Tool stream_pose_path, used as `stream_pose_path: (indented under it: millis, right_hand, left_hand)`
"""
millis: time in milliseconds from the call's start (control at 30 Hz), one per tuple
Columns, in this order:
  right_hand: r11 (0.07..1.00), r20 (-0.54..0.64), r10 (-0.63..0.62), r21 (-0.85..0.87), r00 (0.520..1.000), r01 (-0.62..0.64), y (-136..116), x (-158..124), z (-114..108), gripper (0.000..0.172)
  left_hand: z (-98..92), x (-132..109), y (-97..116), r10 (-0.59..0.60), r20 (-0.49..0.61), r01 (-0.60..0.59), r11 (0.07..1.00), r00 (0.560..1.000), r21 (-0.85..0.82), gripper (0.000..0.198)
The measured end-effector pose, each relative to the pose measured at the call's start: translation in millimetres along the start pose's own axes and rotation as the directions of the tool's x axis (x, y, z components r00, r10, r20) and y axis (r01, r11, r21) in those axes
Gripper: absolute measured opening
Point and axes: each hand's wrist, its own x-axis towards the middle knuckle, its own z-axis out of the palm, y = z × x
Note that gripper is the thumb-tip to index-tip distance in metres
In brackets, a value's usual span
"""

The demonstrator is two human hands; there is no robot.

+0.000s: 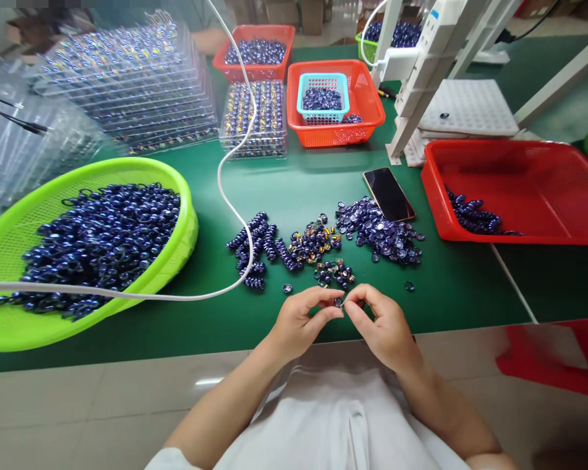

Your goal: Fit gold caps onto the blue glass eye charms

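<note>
Phone [389, 194], just one, is lying against one heap of dark caps [377, 235]; two loose pieces [287, 288] are sitting apart. Near the green table's [220, 320] front edge, the left hand [301, 320] is pinching one small dark part [338, 302]; the right hand [383, 326] is meeting it, grip unclear, wrists angling inward.

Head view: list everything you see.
Table: one, green, centre
Baskets: two, lime, left and back
Bins: three, red, back and right
Small basket: one, turquoise, in middle bin
Trays: many, clear, back left
Pale trays: several, white, back right
Small pieces: countless, dark, table and containers
Phone: one, black, centre right
Long cable: one, white, left
Frame: one, white, back right
Stool, probably: one, red, lower right
Left hand: one, bare, lower centre
Right hand: one, bare, beside it
</note>
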Motion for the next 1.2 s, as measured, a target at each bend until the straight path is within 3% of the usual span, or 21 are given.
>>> stream_pose_path:
  millis: [100,200,767,1033,1200]
  right_hand:
    - [0.999,0.025,0.025,0.034,0.999,-0.026,-1,2,1,0.015]
    - [0.998,0.032,0.041,0.051,0.999,-0.042,0,2,2,0.016]
    - [0.991,0.066,0.085,0.099,0.994,-0.092,12,-1,6,0.016]
    - [0.981,0.105,0.136,0.125,0.985,-0.149,18,5,6,0.017]
    - [0.994,0.054,0.097,0.045,0.994,-0.099,13,9,8,0.016]
  left_hand:
    - [-3.3,3,1,0.131,0.027,-0.133,0.989,0.991,0.064,0.021]
    - [-4.9,4,1,0.175,0.033,-0.177,0.980,0.984,0.095,0.022]
    - [-3.5,3,-1,0.188,0.026,-0.189,0.980,0.982,0.061,0.023]
    - [3.1,-1,2,0.159,-0.012,-0.158,0.986,0.987,0.058,0.028]
    - [4.9,-5,5,0.082,-0.035,-0.081,0.996,0.996,0.045,0.030]
